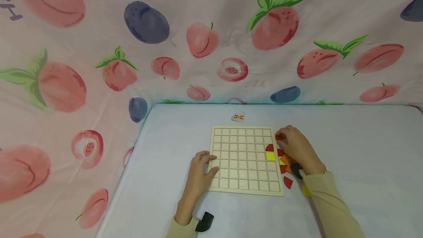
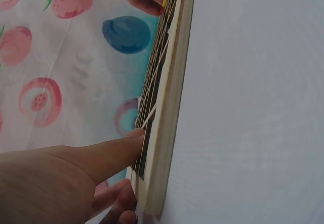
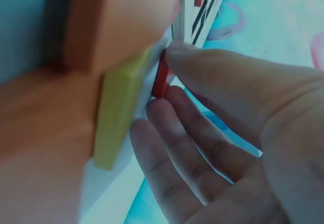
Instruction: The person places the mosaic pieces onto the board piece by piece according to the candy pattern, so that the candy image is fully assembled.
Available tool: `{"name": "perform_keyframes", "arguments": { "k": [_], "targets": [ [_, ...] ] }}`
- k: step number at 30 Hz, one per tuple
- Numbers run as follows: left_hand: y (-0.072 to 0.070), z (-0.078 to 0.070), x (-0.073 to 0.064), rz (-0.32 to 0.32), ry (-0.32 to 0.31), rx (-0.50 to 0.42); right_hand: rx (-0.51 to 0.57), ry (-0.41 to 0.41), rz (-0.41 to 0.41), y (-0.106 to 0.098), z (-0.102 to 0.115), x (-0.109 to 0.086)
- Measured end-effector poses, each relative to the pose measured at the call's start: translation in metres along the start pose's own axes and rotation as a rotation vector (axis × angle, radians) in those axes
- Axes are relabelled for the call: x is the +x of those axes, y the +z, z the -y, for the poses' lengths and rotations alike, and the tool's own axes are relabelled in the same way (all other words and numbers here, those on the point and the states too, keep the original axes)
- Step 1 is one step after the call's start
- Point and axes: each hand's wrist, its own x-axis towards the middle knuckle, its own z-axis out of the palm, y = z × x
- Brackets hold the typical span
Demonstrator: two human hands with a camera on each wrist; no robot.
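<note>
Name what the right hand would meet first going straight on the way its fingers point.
Likely the board, at its right rim near the far corner: the right hand, pinching a red piece, points there, though height is unclear.

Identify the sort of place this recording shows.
Probably an indoor tabletop workspace, though the wider room is hidden: a white-covered table, a fruit-print cloth behind it and on its left, and a gridded board laid out for handwork.
</note>
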Motion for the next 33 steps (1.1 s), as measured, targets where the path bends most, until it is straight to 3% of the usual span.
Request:
{"name": "perform_keyframes", "arguments": {
  "k": [9, 17, 33],
  "targets": [
    [0.0, -0.001, -0.001, 0.002, -0.01, 0.006, 0.007, 0.028, 0.047, -0.002, 0.001, 0.006],
    [0.0, -0.003, 0.0, 0.001, -0.009, 0.008, 0.075, -0.011, 0.02, -0.004, -0.002, 0.006],
    [-0.002, -0.005, -0.001, -0.001, -0.017, 0.015, 0.128, 0.063, 0.061, -0.009, 0.005, -0.005]
  ]
}}
